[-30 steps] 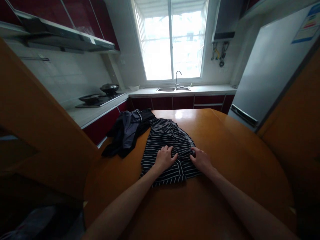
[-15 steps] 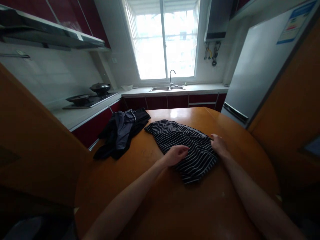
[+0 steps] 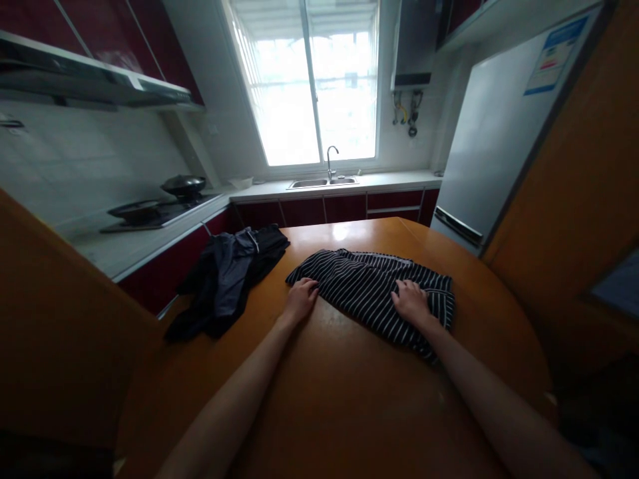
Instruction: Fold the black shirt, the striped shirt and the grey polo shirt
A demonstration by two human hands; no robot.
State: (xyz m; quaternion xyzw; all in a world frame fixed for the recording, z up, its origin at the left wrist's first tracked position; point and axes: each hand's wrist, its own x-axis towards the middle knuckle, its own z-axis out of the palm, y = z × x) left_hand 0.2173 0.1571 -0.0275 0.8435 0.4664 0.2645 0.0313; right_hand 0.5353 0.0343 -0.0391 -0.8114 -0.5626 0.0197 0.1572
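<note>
A black garment with white stripes [image 3: 359, 289] lies folded and a little rumpled on the wooden table [image 3: 349, 399]. At its near left edge is my left hand [image 3: 301, 299], fingers curled and closed on the cloth's border. My right hand [image 3: 412, 301] rests palm down on the right part of the garment, its fingers stretched out and somewhat apart. Off to the left, a pile of dark clothes [image 3: 232, 273] includes a grey piece with a pale drawstring.
Beyond the table runs a counter [image 3: 269, 191] with a sink [image 3: 309, 183] and faucet [image 3: 329, 163]. Pans [image 3: 184, 185] stand on the stove at the left. A fridge [image 3: 489, 146] stands at the right. The table's rounded edge curves along the right side.
My left hand has moved left to the garment's left end. My right hand has gone from gripping its right edge to lying on top. The garment has turned and spread rightward.
</note>
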